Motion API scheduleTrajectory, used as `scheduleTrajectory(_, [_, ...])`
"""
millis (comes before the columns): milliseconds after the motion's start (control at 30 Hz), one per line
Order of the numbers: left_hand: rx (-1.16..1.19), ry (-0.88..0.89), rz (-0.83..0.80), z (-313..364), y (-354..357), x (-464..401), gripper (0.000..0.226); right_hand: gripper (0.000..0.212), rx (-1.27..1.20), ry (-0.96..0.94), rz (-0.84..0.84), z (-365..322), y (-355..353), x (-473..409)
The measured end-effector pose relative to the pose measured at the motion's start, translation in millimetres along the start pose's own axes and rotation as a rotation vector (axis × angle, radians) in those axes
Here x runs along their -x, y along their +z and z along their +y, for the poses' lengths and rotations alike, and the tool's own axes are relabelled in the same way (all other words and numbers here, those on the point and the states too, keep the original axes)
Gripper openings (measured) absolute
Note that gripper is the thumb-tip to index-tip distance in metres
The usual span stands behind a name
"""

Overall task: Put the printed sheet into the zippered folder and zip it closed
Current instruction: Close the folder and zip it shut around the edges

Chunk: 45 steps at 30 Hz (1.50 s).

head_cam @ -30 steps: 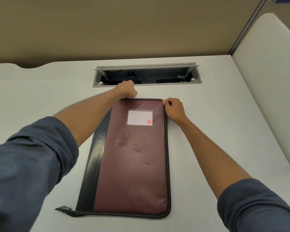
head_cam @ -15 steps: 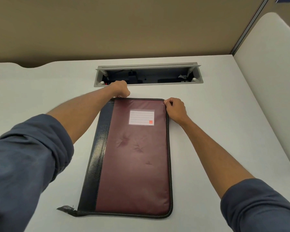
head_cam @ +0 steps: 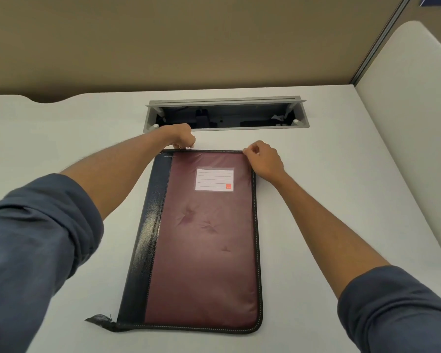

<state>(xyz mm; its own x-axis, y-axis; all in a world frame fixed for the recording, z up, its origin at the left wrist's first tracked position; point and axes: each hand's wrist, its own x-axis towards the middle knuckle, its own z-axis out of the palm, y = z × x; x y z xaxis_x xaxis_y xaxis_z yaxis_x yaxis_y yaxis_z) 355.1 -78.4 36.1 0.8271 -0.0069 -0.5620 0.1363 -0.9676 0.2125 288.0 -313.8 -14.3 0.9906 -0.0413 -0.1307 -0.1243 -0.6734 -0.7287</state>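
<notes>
A maroon zippered folder (head_cam: 204, 245) with a black spine strip and a white label pocket (head_cam: 214, 179) lies flat and closed on the white desk. My left hand (head_cam: 180, 136) is fisted at the folder's far left corner, pinching what looks like the zipper pull on the far edge. My right hand (head_cam: 264, 157) pinches the far right corner of the folder and holds it down. A black zipper tail (head_cam: 99, 321) sticks out at the near left corner. The printed sheet is not visible.
An open grey cable tray (head_cam: 225, 114) is sunk into the desk just beyond the folder, with plugs and cables inside. A tan partition wall stands behind the desk, and a white divider panel (head_cam: 415, 103) rises along the right edge.
My left hand has slid left along the folder's far edge, from near the middle to the left corner. The right hand has stayed on the far right corner.
</notes>
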Motion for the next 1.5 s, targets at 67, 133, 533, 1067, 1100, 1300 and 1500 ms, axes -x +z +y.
scheduleTrajectory(67, [0.016,0.000,-0.048,0.6,-2.4,-0.7,0.014,0.032,0.090,-0.106,0.009,-13.0,8.1,0.5])
scheduleTrajectory(133, [0.009,-0.017,-0.081,1.0,-5.1,-0.8,0.013,0.036,0.186,-0.222,-0.063,-27.7,18.9,-0.9])
scheduleTrajectory(533, [-0.073,-0.253,-0.342,4.4,-19.1,2.6,0.013,0.031,0.234,-0.263,-0.295,-65.1,45.1,-9.3])
scheduleTrajectory(1067, [-0.079,-0.193,-0.164,-4.8,-10.0,9.5,0.019,0.032,0.199,-0.229,-0.267,-56.7,55.4,-8.5])
scheduleTrajectory(1100, [-0.077,-0.186,-0.152,-5.1,-8.5,9.2,0.018,0.032,0.203,-0.230,-0.265,-57.3,56.9,-8.3])
scheduleTrajectory(1300, [-0.074,-0.116,0.026,2.2,0.1,8.4,0.007,0.028,0.169,-0.225,-0.246,-56.2,62.4,-9.5])
scheduleTrajectory(1500, [-0.066,-0.020,0.067,28.5,9.1,6.5,0.010,0.028,0.186,-0.232,-0.237,-57.8,60.1,-10.6])
